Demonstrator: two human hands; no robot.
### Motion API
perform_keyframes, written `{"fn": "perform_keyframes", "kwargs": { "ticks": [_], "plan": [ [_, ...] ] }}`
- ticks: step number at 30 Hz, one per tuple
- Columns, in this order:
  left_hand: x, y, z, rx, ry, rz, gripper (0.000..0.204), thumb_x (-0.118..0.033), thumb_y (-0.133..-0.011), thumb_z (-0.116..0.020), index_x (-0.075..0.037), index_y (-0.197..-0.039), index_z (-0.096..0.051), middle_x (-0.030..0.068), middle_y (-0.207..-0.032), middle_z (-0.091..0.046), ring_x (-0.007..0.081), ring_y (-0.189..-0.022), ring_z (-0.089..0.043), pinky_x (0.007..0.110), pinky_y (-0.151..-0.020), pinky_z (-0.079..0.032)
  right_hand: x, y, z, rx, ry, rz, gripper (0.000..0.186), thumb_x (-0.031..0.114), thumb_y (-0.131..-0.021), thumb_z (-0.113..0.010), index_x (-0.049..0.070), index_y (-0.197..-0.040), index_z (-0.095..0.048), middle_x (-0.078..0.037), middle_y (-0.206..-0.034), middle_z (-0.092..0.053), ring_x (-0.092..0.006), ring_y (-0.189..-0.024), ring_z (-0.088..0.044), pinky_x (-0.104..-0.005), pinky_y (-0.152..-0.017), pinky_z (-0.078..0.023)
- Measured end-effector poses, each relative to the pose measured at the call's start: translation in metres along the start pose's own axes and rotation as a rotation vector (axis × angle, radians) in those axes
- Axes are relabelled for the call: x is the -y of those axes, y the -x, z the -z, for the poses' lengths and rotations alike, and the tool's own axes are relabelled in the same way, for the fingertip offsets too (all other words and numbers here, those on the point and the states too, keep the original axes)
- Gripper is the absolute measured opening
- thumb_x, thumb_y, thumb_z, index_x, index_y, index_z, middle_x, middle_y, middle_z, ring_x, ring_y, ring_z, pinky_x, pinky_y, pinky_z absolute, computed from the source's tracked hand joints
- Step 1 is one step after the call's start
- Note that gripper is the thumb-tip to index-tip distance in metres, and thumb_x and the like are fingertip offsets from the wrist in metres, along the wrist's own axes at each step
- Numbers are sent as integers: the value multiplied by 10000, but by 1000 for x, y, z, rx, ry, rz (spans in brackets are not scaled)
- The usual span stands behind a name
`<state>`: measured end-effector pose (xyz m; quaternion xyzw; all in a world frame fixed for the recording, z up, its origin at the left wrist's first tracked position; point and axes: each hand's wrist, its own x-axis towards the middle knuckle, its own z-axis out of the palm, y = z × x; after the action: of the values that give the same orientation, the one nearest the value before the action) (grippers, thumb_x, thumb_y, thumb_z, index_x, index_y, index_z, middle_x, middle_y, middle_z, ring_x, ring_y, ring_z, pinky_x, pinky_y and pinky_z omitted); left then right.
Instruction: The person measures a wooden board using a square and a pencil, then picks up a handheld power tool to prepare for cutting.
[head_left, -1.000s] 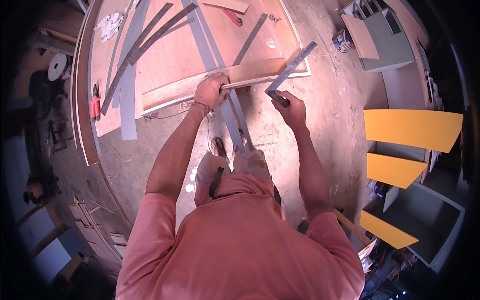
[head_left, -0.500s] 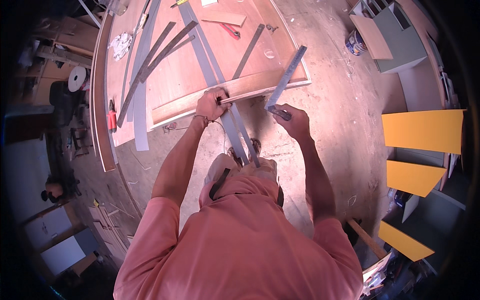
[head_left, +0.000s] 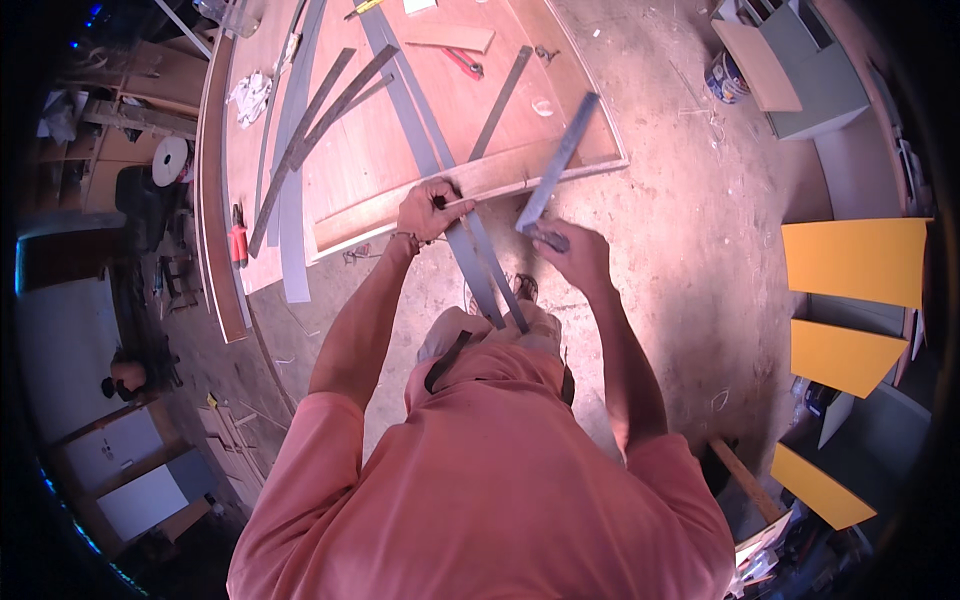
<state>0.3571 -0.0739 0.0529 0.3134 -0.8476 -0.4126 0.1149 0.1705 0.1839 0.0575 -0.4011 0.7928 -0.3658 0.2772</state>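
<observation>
My left hand (head_left: 430,208) is closed at the front rail of the wooden panel (head_left: 345,150), thumb over a long grey strip (head_left: 470,265). A second, narrower grey strip (head_left: 498,270) lies beside it. Both cross the rail and hang down to my knees. In my right hand (head_left: 580,260) is a try square (head_left: 562,160), gripped by its dark stock. Its metal blade points up and away, above the panel's right front corner, slightly blurred. Part of its stock is hidden by my fingers.
On the panel lie several dark strips (head_left: 500,105), red-handled pliers (head_left: 462,63), a thin wood piece (head_left: 450,38) and a crumpled white cloth (head_left: 250,97). Red-handled cutters (head_left: 238,240) rest at its left edge. Cabinets with yellow panels (head_left: 855,262) stand right, near a paint bucket (head_left: 727,78).
My right hand has moved a little left and toward me, with the try square. My left hand stays at the rail. The whole view has shifted slightly.
</observation>
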Motion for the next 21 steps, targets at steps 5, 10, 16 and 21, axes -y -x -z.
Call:
{"fn": "perform_keyframes", "kwargs": {
  "ticks": [5,10,16,21],
  "plan": [
    [-8,-9,2,36,-7,45,368,-353,-830,-897,-52,-729,-712,41,-763,-696,151,-743,-649,318,-703,-500,10,-27,-24,-185,7,105,345,339,-858,-810,223,-1180,-764,-117,-942,-778,-362,-867,-749,-470,-754,-579],
    [0,-10,-2,-9,3,-27,414,-430,-836,-864,-60,-735,-708,61,-768,-693,205,-729,-663,352,-678,-502,6,-7,-20,-103,-3,72,299,318,-868,-805,215,-1146,-762,-110,-952,-780,-366,-891,-746,-473,-767,-582],
    [9,-3,-4,13,25,-4,408,-417,-825,-875,-51,-760,-707,76,-781,-686,216,-744,-661,360,-697,-507,22,-13,-32,-80,-1,74,276,317,-878,-793,211,-1132,-770,-104,-946,-783,-363,-881,-753,-488,-772,-583],
    [5,-5,-4,19,24,-19,415,-422,-822,-875,-55,-756,-692,72,-786,-684,216,-738,-651,358,-688,-504,47,-12,-43,-47,-37,59,290,220,-848,-812,202,-1135,-782,-116,-944,-779,-345,-883,-758,-463,-765,-596]
  ]
}}
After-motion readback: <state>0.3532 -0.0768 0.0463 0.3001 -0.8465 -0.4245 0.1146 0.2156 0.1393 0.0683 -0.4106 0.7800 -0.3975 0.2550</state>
